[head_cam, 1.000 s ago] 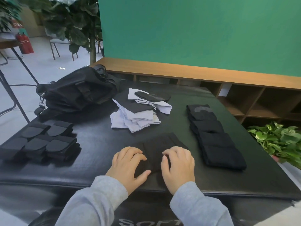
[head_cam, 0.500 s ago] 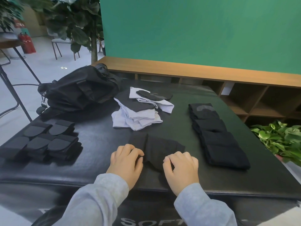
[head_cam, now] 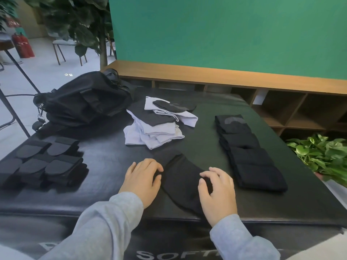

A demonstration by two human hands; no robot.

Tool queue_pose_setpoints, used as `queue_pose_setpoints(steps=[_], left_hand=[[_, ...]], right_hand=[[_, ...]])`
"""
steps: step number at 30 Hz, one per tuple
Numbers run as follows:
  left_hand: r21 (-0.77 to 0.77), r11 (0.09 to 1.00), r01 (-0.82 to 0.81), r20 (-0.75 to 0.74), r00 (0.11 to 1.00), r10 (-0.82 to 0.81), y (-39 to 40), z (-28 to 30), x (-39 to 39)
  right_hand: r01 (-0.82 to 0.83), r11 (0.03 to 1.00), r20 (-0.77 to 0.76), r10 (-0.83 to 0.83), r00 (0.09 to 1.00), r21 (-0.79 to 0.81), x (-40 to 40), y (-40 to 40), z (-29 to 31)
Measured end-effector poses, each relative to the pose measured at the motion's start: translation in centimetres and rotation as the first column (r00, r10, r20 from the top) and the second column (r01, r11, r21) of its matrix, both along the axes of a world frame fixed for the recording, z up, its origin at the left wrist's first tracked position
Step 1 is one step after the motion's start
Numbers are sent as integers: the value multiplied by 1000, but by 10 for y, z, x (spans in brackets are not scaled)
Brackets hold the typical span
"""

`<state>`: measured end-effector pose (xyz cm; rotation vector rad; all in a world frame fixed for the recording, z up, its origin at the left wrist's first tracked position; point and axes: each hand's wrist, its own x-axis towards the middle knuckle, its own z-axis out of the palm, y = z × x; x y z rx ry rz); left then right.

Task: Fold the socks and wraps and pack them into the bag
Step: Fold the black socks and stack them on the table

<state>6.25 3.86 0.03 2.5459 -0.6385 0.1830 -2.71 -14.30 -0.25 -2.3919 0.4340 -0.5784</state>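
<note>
We're looking down on a black padded table (head_cam: 105, 160), and there's plenty spread around the working spot. At the far left sits the black bag (head_cam: 82, 102), slumped on the table's back corner. Beside it, in the middle, a loose heap of white and black socks (head_cam: 155, 126) waits unfolded. Along the right runs a row of folded black socks (head_cam: 247, 152), four bundles overlapping one after another, the farthest showing a grey mark. On the near left lie the black wraps (head_cam: 43, 164), and we count about six folded pieces in a tight cluster, though the dark edges blur together. Behind the table there's a wooden shelf unit (head_cam: 293, 113) under a green wall (head_cam: 225, 32), a leafy plant (head_cam: 323, 158) at the right edge, and red extinguishers (head_cam: 23, 45) far left. Nothing blocks our view of the work.

Now to the action: one black sock (head_cam: 184, 182) lies flat at the near edge, between both hands. Our left hand (head_cam: 140, 181) rests at its left end, fingers curled down onto the fabric. Our right hand (head_cam: 217, 192) pinches the sock's right end between thumb and bent fingers. Grey sleeves (head_cam: 105, 224) cover both arms.
</note>
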Motion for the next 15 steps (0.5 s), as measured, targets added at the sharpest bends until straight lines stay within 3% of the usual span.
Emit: queue_pose_setpoints(steps=[2, 8, 15], left_hand=[[-11, 1000, 6, -19, 1000, -6, -1, -1, 7], [-155, 985, -80, -50, 996, 73, -4, -6, 20], [-216, 972, -96, -61, 995, 85, -2, -1, 11]], right_hand=[[-75, 996, -25, 76, 997, 50, -2, 1, 4], [-289, 948, 95, 279, 956, 133, -17, 2, 5], [-309, 937, 41, 307, 951, 164, -14, -3, 2]])
